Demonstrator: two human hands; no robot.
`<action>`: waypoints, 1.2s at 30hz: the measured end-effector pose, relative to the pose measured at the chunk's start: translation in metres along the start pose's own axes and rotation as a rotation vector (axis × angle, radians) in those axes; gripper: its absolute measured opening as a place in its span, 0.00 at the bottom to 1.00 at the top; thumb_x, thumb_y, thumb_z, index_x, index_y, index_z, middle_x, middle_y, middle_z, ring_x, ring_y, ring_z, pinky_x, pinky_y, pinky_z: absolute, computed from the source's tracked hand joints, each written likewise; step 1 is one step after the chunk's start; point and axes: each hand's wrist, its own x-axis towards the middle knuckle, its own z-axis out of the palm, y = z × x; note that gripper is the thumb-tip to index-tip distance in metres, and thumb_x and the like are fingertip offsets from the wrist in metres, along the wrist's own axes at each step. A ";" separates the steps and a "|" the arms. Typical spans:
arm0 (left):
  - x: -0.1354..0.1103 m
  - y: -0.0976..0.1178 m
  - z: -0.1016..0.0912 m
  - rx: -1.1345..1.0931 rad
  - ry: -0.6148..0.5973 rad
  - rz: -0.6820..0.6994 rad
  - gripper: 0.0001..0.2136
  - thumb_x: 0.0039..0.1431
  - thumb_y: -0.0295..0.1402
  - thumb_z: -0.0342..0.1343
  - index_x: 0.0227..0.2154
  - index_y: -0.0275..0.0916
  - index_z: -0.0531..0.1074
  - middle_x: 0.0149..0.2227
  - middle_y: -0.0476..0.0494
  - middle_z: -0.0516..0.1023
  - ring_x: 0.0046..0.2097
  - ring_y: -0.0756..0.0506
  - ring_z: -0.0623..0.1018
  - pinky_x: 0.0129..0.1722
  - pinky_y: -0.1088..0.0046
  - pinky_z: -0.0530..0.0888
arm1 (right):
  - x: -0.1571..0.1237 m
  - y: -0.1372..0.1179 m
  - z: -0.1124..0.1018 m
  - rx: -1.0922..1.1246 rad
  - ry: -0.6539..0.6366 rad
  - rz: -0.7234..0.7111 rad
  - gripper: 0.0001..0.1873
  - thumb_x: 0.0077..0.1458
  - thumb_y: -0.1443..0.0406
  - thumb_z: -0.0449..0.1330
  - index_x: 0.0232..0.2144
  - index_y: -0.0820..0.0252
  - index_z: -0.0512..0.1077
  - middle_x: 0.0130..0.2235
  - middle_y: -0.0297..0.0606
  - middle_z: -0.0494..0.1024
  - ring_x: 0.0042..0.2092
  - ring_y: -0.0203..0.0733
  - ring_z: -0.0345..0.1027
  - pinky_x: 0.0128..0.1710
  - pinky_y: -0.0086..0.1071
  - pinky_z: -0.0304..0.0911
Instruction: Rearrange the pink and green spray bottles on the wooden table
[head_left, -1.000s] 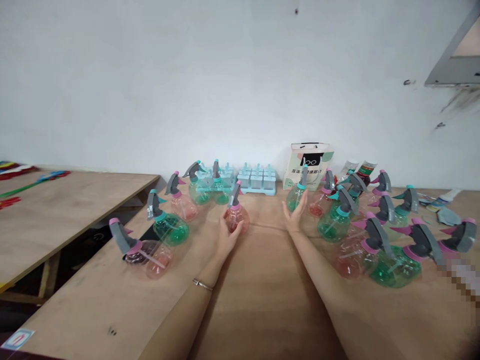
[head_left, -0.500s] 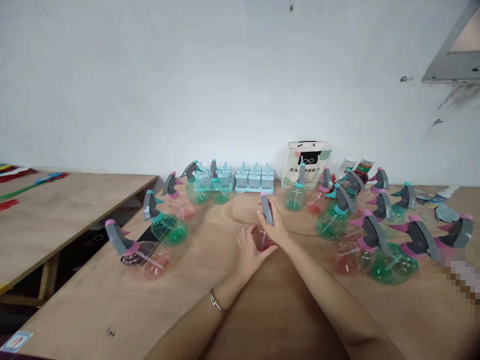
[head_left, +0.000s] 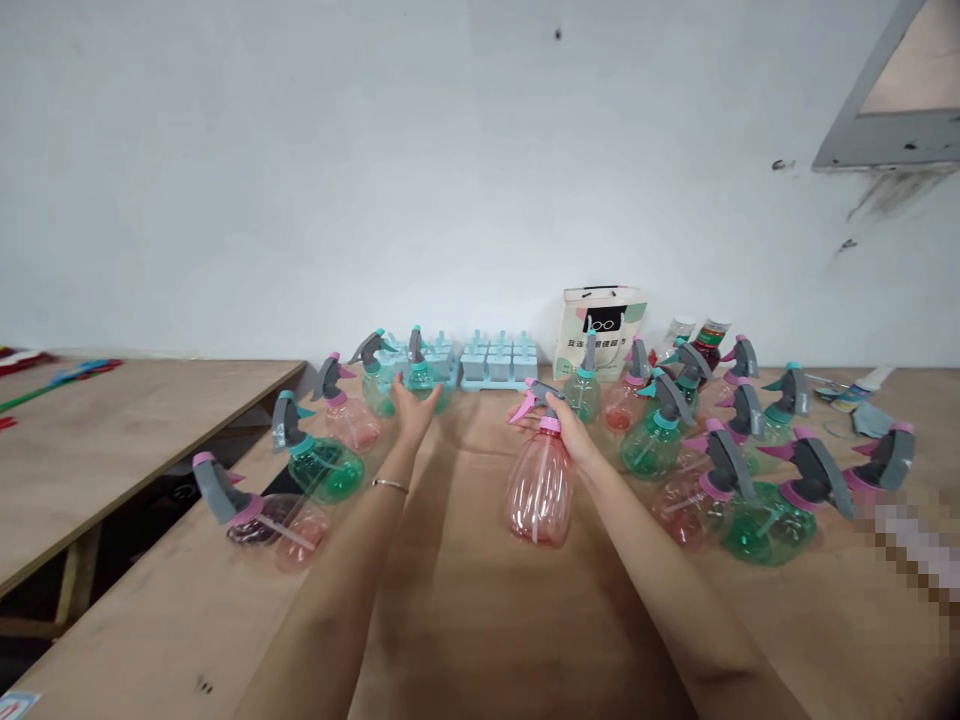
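Observation:
My right hand [head_left: 571, 432] grips the grey and pink trigger head of a pink see-through spray bottle [head_left: 538, 487] and holds it above the wooden table [head_left: 480, 620]. My left hand [head_left: 414, 412] is stretched out with fingers spread, close to a green spray bottle [head_left: 421, 372] at the back left. A thin bracelet [head_left: 390, 485] is on my left wrist.
Several spray bottles stand in a row on the left [head_left: 319, 462] and in a crowd on the right [head_left: 739, 490]. Light blue moulds [head_left: 496, 362] and a paper bag [head_left: 600, 325] stand against the white wall. A second table [head_left: 112, 430] lies left, across a gap.
My right hand has taken the pink bottle by its head and lifted it toward me. My left hand let go of it and reached out to the far-left bottles.

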 end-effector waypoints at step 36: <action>-0.157 -0.005 -0.038 -0.171 -0.285 0.046 0.34 0.50 0.45 0.66 0.58 0.48 0.59 0.56 0.39 0.69 0.59 0.34 0.71 0.61 0.46 0.65 | -0.021 -0.028 0.019 0.049 0.090 -0.029 0.20 0.43 0.48 0.68 0.28 0.57 0.72 0.26 0.35 0.80 0.36 0.44 0.78 0.30 0.30 0.71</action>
